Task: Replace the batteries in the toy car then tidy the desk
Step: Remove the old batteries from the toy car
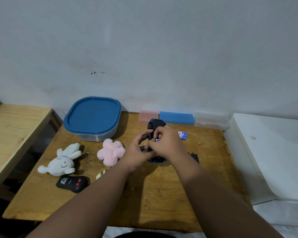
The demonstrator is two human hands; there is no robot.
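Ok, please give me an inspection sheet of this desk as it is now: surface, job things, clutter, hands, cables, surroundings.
Surface: wooden desk, some crumbs.
Job things: black and blue toy car upside down in both hands; blue-white batteries beside it; flat black cover by the right forearm; black remote with red buttons.
Clutter: white plush rabbit, pink plush flower, blue-lidded container, pink, blue and clear boxes.
Hands: left hand holds the car; right hand presses a battery in.
Cables: nothing seen.
Surroundings: grey wall, second wooden table left, white surface right.
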